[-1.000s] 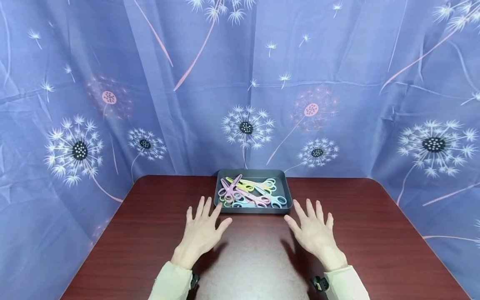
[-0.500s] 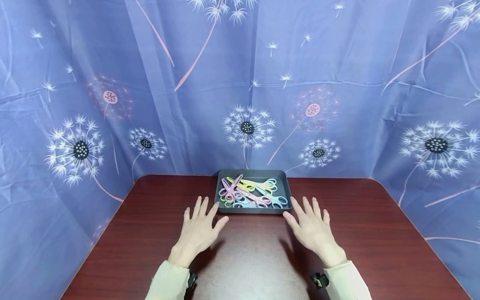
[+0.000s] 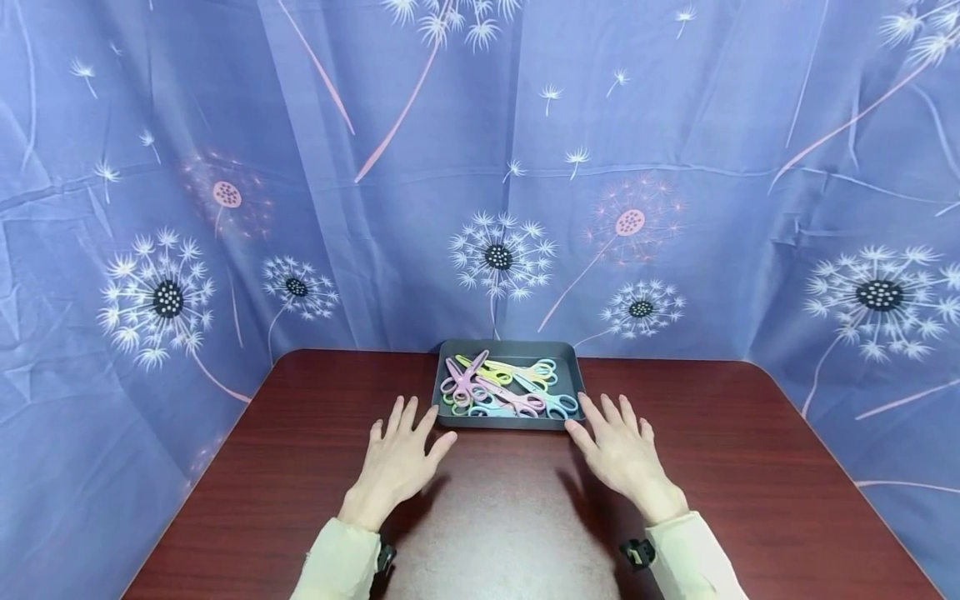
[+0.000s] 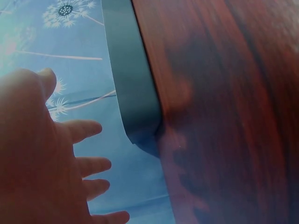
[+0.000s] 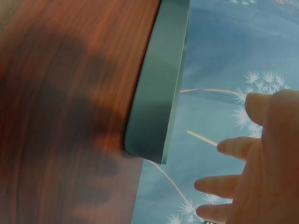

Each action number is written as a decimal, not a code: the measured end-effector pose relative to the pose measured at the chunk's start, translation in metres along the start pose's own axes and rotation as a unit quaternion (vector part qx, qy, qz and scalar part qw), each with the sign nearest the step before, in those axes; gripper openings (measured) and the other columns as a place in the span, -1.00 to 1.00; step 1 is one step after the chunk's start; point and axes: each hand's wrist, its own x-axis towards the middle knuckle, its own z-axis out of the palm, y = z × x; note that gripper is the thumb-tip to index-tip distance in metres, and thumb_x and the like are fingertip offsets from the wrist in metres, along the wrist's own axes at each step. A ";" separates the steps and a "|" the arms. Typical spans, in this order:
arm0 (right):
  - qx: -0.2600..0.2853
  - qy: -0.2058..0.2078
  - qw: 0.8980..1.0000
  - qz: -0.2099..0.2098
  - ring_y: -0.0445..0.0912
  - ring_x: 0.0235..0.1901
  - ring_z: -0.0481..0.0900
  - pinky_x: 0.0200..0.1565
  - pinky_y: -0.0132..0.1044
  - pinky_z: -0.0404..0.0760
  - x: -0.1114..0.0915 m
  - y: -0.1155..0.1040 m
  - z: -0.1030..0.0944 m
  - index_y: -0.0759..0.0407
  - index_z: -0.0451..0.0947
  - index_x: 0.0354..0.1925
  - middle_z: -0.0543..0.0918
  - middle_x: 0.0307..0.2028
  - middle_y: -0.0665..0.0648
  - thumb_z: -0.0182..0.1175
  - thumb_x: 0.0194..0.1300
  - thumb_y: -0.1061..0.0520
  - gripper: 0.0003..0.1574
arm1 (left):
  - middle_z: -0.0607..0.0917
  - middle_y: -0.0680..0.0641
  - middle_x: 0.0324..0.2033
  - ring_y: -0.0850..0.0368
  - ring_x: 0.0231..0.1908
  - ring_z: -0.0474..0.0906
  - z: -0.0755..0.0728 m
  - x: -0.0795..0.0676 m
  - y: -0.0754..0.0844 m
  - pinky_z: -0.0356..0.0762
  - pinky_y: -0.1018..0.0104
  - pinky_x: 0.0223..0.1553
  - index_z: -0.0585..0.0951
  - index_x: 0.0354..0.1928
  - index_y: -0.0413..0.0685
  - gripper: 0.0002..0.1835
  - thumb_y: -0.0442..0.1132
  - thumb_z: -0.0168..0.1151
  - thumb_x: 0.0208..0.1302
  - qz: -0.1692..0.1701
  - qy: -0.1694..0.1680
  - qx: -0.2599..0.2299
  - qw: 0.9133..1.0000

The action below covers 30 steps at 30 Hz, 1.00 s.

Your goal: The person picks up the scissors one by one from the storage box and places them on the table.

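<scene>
A dark grey tray (image 3: 495, 423) stands at the back edge of the table, holding several pastel scissors. Among them are purple scissors (image 3: 467, 380) lying with blades spread on top at the left, pink scissors (image 3: 517, 398), yellow scissors (image 3: 495, 376) and blue scissors (image 3: 553, 402). My left hand (image 3: 397, 462) hovers near the tray's front left corner, fingers spread and holding nothing. By the front right corner is my right hand (image 3: 624, 454), also spread and without anything in it. Both wrist views show the hands apart from the tray's outer wall (image 4: 133, 74).
A reddish-brown wooden table (image 3: 300, 433) carries the tray. Behind it and along both sides hangs a blue curtain (image 3: 405, 250) printed with dandelions. Pale sleeves and small black wrist devices (image 3: 637, 553) are on both arms.
Both hands shifted slightly left relative to the tray early on, the right coming closer to its corner. The scissors and tray keep their arrangement; the head view has turned a little.
</scene>
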 end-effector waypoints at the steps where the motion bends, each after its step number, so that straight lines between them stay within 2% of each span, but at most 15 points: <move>1: -0.001 0.000 1.000 -0.002 0.38 0.40 -0.03 0.18 0.44 0.00 0.001 0.000 0.000 0.11 0.23 0.44 0.24 0.36 0.43 -0.22 0.49 -0.36 -0.18 | 0.22 -0.26 0.42 -0.21 0.46 -0.06 0.000 0.000 0.000 -0.03 -0.33 0.26 0.38 0.40 0.00 -0.22 0.39 -0.22 0.39 -0.002 -0.003 -0.001 1.000; 7: -0.006 -0.010 1.000 -0.007 0.40 0.38 0.02 0.15 0.45 0.07 0.008 0.001 -0.004 0.14 0.23 0.44 0.27 0.34 0.44 -0.17 0.49 -0.32 -0.20 | 0.20 -0.24 0.43 -0.19 0.47 -0.10 -0.004 0.002 0.002 -0.01 -0.31 0.27 0.36 0.42 0.02 -0.23 0.38 -0.22 0.40 -0.013 -0.022 0.001 1.000; 14: 0.000 -0.023 1.000 -0.008 0.43 0.34 0.09 0.11 0.46 0.14 0.023 0.008 -0.006 0.16 0.22 0.44 0.33 0.31 0.43 -0.19 0.49 -0.34 -0.17 | 0.24 -0.26 0.41 -0.21 0.45 -0.04 -0.003 0.008 0.002 0.04 -0.31 0.24 0.37 0.41 0.02 -0.26 0.35 -0.22 0.42 -0.009 -0.022 -0.001 1.000; 21: 0.043 -0.052 0.998 0.003 0.42 0.31 0.15 0.08 0.46 0.21 0.036 0.015 -0.006 0.23 0.18 0.44 0.36 0.31 0.38 -0.10 0.49 -0.26 -0.18 | 0.29 -0.25 0.38 -0.23 0.43 0.03 -0.002 0.015 0.003 0.09 -0.31 0.20 0.40 0.39 0.00 -0.30 0.30 -0.18 0.44 -0.013 -0.038 -0.007 0.999; 30: 0.086 -0.052 0.995 0.019 0.37 0.25 0.31 0.07 0.39 0.30 0.059 0.029 -0.002 0.27 0.19 0.42 0.39 0.26 0.45 -0.08 0.48 -0.26 -0.17 | 0.32 -0.26 0.36 -0.24 0.41 0.08 -0.002 0.025 0.005 0.12 -0.30 0.20 0.40 0.38 -0.01 -0.31 0.29 -0.16 0.44 -0.017 -0.036 -0.002 0.999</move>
